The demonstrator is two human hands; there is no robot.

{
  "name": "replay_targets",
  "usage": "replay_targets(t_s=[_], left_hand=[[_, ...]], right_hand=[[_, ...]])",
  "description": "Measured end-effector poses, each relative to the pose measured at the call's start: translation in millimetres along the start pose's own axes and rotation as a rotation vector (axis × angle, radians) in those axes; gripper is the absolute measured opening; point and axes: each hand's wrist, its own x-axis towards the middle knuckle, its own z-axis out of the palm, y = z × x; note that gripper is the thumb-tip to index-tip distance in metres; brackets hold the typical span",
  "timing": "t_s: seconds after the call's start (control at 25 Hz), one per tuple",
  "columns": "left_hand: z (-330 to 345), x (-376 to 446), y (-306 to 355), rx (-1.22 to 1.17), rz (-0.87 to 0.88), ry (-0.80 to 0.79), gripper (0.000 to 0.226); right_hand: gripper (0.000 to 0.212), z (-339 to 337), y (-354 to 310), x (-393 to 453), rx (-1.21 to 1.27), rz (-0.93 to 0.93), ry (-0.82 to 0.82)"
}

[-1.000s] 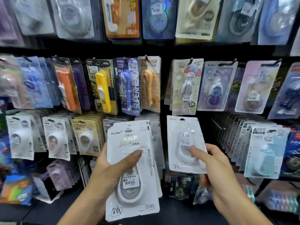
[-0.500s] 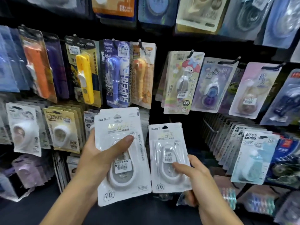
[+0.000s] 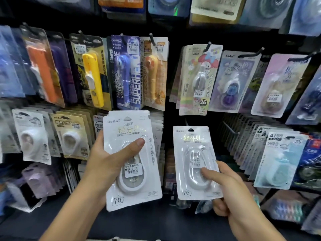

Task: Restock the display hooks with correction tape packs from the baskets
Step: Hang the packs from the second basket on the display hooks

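My left hand (image 3: 102,164) grips a stack of white correction tape packs (image 3: 128,136), thumb across the front pack's blister. My right hand (image 3: 231,188) pinches a single white pack (image 3: 192,145) of the same kind by its lower right part, held upright in front of a dark gap in the display. A bare black hook (image 3: 229,128) juts out just right of that gap. No basket is in view.
Rows of hanging packs fill the wall: a yellow one (image 3: 92,79), a blue "SUPERHERO" one (image 3: 127,73), a My Melody one (image 3: 199,80). White packs (image 3: 31,136) hang at lower left, light blue packs (image 3: 278,160) at lower right. A dark shelf edge (image 3: 156,228) runs below.
My right hand brought the single pack down and nearer to my left hand, then slightly right again. The view shifted right and closer to the display. My left hand kept its stack.
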Motion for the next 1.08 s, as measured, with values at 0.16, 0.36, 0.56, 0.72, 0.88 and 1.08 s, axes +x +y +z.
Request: replay_targets(t_s=[0.16, 0.36, 0.56, 0.72, 0.88, 1.08], left_hand=[[4.4, -6.0, -4.0, 0.000, -0.005, -0.035, 0.072], [-1.1, -8.5, -6.4, 0.068, 0.015, -0.056, 0.063], [10.4, -5.8, -18.8, 0.113, 0.019, -0.081, 0.071], [13.6, -2.9, -25.6, 0.046, -0.073, -0.194, 0.066], [3.5, -0.4, -21.8, -0.021, -0.125, -0.262, 0.070], [-5.2, 10.4, -17.7, -0.063, -0.061, -0.086, 0.067]], right_hand=[[0.015, 1.4, -0.1, 2.7, -0.039, 0.027, 0.012], [0.066, 4.0, -0.5, 9.0, -0.222, 0.062, 0.107], [0.052, 43.0, 0.4, -12.7, -0.350, -0.293, -0.222], [0.043, 65.6, 9.4, -2.8, -0.087, -0.317, -0.286], [0.039, 48.9, -4.3, 8.6, 0.200, -0.228, -0.163], [0.016, 14.9, -9.3, 18.3, 0.039, -0.142, 0.043]])
